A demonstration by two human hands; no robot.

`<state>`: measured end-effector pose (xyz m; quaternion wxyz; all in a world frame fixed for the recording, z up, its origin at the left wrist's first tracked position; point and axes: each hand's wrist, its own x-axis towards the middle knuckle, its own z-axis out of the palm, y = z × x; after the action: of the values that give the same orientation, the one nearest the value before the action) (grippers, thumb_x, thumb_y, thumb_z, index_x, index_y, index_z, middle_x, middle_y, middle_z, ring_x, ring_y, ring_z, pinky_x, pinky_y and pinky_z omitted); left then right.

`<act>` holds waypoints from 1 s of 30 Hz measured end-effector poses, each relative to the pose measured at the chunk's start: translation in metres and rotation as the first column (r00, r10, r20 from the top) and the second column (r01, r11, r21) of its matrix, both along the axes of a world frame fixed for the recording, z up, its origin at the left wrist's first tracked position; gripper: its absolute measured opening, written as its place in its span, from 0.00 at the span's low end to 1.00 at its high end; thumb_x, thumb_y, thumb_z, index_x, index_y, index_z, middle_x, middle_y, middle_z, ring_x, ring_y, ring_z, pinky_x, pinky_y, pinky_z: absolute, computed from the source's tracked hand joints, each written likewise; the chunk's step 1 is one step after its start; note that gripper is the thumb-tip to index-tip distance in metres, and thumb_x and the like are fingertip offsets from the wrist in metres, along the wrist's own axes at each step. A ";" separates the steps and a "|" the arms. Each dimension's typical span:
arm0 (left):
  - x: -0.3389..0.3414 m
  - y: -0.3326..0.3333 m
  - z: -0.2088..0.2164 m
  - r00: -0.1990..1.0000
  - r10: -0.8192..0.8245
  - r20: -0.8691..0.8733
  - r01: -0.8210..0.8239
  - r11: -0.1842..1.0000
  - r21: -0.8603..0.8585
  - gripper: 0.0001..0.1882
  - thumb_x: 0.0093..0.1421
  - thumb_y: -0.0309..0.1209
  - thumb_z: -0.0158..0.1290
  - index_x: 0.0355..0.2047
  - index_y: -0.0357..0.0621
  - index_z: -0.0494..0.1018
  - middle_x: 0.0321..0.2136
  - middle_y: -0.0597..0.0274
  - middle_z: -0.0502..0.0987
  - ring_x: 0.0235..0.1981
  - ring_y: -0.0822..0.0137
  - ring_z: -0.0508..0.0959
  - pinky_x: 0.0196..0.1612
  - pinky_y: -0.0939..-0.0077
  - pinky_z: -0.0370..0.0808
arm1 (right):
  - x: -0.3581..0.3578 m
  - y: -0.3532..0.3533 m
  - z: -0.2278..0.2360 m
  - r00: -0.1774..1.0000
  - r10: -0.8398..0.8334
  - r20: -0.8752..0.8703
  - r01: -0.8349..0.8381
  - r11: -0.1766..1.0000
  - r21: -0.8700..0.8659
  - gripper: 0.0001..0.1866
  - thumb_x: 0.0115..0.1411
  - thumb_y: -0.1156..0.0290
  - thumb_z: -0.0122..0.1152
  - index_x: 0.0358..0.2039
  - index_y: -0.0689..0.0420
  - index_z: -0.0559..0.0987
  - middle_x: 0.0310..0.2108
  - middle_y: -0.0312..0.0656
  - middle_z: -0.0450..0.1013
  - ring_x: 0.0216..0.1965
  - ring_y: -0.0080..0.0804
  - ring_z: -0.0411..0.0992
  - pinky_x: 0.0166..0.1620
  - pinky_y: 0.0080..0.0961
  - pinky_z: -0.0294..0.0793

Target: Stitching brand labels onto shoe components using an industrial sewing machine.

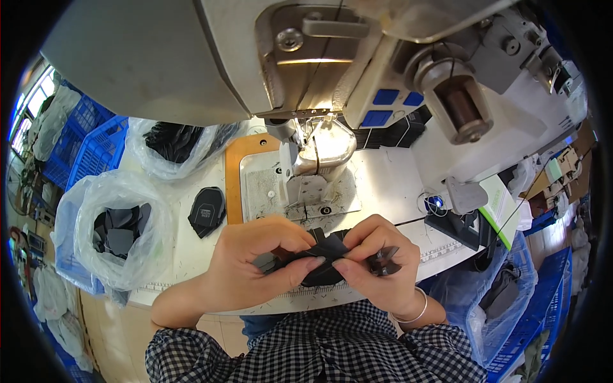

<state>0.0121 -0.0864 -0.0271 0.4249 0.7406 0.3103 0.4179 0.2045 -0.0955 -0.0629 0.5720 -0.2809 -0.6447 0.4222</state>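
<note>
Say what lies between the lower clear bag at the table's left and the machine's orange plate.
In the head view, dark pieces lie there on the white tabletop.

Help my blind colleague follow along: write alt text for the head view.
The left hand and right hand pinch a black piece before a lit sewing machine; translucent bags of dark pieces stand at left.

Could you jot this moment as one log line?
left hand: pinching black material; right hand: same, plus unclear dark object; ahead: sewing machine, lit
</note>
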 end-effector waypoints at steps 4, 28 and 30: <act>-0.002 -0.001 0.003 1.000 -0.002 -0.028 0.001 0.999 -0.036 0.05 0.47 0.20 0.55 0.24 0.34 0.68 0.25 0.60 0.73 0.22 0.79 0.70 0.23 0.87 0.68 | -0.002 -0.001 -0.002 1.000 -0.013 0.020 0.013 1.000 0.028 0.09 0.43 0.81 0.63 0.21 0.58 0.72 0.28 0.39 0.69 0.18 0.11 0.59 0.18 0.08 0.55; -0.001 -0.006 -0.002 0.995 -0.006 0.095 0.024 0.981 -0.193 0.05 0.49 0.18 0.52 0.22 0.35 0.66 0.30 0.56 0.72 0.26 0.77 0.70 0.28 0.85 0.68 | -0.005 -0.004 -0.007 0.999 0.009 -0.038 -0.011 0.999 -0.046 0.10 0.43 0.81 0.64 0.20 0.57 0.70 0.28 0.39 0.69 0.17 0.09 0.58 0.16 0.06 0.54; -0.001 -0.007 -0.001 0.994 -0.002 0.106 0.030 0.965 -0.262 0.06 0.48 0.17 0.52 0.22 0.36 0.66 0.32 0.55 0.71 0.30 0.75 0.70 0.33 0.83 0.68 | -0.005 -0.003 -0.008 0.999 0.009 -0.038 -0.011 0.999 -0.048 0.10 0.43 0.81 0.64 0.20 0.58 0.70 0.28 0.39 0.69 0.17 0.09 0.58 0.16 0.06 0.54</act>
<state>0.0111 -0.0930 -0.0279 0.5386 0.6569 0.3345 0.4080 0.1993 -0.0987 -0.0707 0.5750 -0.2836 -0.6248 0.4457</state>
